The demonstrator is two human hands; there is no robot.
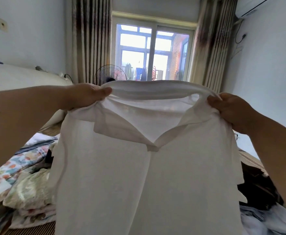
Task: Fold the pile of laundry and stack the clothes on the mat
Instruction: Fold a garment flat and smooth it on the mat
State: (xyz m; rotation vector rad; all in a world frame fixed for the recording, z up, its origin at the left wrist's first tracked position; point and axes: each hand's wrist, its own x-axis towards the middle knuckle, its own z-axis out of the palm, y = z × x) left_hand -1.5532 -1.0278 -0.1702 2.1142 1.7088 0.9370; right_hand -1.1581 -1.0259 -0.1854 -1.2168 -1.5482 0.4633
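Fingers of left hand (86, 95) and right hand (230, 109) pinch the thin white collared shirt (147, 167) at its shoulders; uneven tension between them could skew the fold.

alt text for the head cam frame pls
Both hands, left hand and right hand, hold a white collared shirt up by its shoulders. Folded floral clothes lie lower left, a dark pile lower right, a window behind.

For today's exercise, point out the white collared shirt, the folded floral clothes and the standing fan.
white collared shirt (149, 184), head view, on its front panel.
folded floral clothes (18, 168), head view, on the top patterned piece at left.
standing fan (105, 73), head view, on its round grille.
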